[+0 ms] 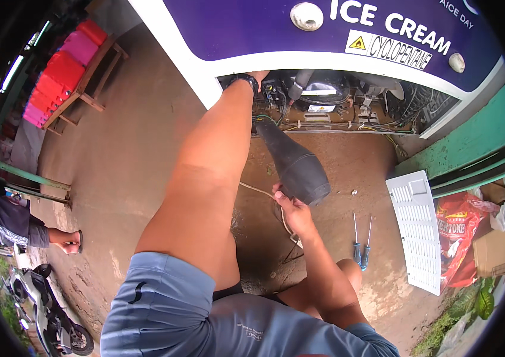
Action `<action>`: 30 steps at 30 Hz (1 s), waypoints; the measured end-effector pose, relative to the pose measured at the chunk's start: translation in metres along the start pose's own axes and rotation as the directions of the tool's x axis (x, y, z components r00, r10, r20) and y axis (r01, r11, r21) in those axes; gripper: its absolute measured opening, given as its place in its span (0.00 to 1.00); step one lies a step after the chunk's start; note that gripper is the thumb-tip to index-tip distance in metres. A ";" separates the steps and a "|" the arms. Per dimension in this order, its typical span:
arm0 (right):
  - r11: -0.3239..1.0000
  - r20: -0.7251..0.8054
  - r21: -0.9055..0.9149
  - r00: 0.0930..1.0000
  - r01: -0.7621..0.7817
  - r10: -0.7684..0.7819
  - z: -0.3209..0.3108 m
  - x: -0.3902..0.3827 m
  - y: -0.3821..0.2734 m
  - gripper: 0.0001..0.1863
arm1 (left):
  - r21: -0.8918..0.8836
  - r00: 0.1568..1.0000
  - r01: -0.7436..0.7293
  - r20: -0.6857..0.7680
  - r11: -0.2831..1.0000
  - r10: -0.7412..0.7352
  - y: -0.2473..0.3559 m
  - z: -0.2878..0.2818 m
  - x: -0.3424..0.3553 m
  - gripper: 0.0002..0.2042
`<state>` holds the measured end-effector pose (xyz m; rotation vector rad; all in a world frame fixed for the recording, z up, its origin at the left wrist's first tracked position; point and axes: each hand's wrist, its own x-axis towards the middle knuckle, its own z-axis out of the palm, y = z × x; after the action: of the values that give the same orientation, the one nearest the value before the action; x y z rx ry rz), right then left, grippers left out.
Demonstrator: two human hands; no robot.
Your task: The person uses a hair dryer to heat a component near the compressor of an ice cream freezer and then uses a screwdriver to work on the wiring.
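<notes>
Across the brown floor (115, 125), a freezer (234, 35) is faced; the blower (303, 172) is gripped by the right hand (293, 207), nozzle toward the machinery bay (323, 127); the left hand's (259, 75) hold, mostly hidden there, can't be told.

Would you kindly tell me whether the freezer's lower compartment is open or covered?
Open: the lower compartment shows its black compressor uncovered, and a slotted white panel rests apart at the right.
</notes>
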<state>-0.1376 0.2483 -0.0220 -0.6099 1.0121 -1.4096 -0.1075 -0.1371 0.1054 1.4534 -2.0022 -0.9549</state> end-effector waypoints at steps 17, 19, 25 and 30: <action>0.999 0.013 0.028 1.000 0.024 -0.024 -0.008 0.005 0.010 0.12 | -0.016 0.999 -0.024 -0.047 1.000 0.023 -0.002 -0.002 -0.003 0.20; 1.000 0.003 0.023 1.000 0.003 -0.003 -0.014 0.007 0.005 0.12 | -0.022 0.998 -0.031 -0.047 0.999 0.030 0.002 0.001 -0.003 0.20; 1.000 -0.021 0.022 1.000 0.007 -0.006 -0.013 0.007 0.007 0.14 | -0.026 0.997 -0.038 -0.066 0.999 0.036 0.001 0.001 -0.003 0.22; 0.999 -0.021 -0.012 0.999 -0.031 0.031 -0.013 0.006 0.003 0.14 | -0.018 0.997 -0.034 -0.064 0.999 0.033 0.001 0.005 -0.004 0.22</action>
<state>-0.1482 0.2459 -0.0320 -0.5881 1.0432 -1.3858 -0.1103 -0.1317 0.1035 1.4176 -1.9600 -0.9002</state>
